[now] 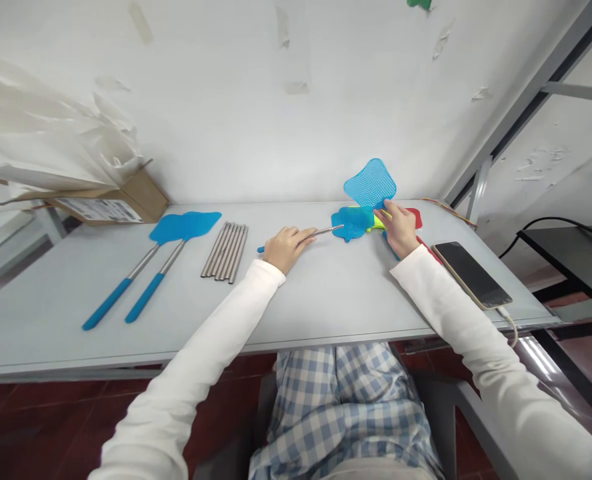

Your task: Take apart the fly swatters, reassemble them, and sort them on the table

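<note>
My left hand point(287, 248) is closed around a thin metal rod point(329, 231), a bit of blue handle showing behind the fist; its tip points right. Between the fingers of my right hand point(399, 225) is a blue mesh fly swatter head point(372, 183), raised above the table. Below it lie more loose swatter heads, a blue one point(349, 223), a yellow-green one partly under my fingers, and a red one point(415, 218). The rod's tip and the raised head are apart. Several short metal tubes point(225, 252) lie side by side left of my left hand.
Two blue fly swatters point(149, 293) with metal shafts lie at the left of the grey table point(296, 320). Behind them stands an open cardboard box point(111, 200) with plastic wrapping. A phone point(471, 273) on a white cable rests at the right, near my right forearm. A wall runs along the back.
</note>
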{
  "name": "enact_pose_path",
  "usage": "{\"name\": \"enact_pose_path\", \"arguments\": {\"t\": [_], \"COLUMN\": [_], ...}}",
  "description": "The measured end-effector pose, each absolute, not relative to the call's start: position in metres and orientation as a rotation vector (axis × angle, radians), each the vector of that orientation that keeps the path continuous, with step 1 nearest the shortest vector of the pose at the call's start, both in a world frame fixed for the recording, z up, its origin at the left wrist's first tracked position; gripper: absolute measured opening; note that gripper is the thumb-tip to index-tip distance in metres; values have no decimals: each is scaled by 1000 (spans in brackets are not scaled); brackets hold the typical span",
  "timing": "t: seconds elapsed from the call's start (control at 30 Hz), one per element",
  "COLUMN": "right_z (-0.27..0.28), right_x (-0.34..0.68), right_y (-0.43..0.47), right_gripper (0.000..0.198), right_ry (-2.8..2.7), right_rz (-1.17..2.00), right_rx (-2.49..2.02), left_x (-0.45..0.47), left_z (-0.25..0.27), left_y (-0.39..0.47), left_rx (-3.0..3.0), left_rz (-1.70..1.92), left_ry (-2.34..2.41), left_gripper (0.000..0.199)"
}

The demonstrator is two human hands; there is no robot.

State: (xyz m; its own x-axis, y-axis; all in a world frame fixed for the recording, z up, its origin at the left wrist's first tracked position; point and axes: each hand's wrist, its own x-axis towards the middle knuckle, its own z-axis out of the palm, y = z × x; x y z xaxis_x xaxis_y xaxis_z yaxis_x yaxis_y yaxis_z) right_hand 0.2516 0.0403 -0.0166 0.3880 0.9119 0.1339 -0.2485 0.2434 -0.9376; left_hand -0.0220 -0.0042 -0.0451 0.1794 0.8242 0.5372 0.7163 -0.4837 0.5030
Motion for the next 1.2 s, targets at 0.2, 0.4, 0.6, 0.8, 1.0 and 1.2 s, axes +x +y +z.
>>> {"name": "enact_pose_path", "arguments": {"t": [0.2,0.4,0.6,0.8,1.0,1.2], "right_z": [-14,-24,-28,-30,-31,-31], "right_x": [238,209,199,197,196,194], "right_y": [27,17,10,7,4,0], "right_gripper": [14,14,17,15,16,25], "right_ry": [-612,-605,-623,-648,-656,-671], "right_rz": [1474,1491,1493,1484,1526,1525], "right_rx": [-882,-882,-796,-757,-726,-840], "left_x": [-22,-22,-21,-20,-19,-16], "left_z": [-44,-44,-45,-45,-42,-37], "left_y": [-3,-4,-5,-6,-8,-15], "left_rx": [2227,2333,2342,2328,2318,2348], "left_rz": [1212,1182,1185,1174,1144,1131], "left_ry": [1464,1495,1519,1528,1563,1539], "left_gripper": [28,37,30,28,25,29]}}
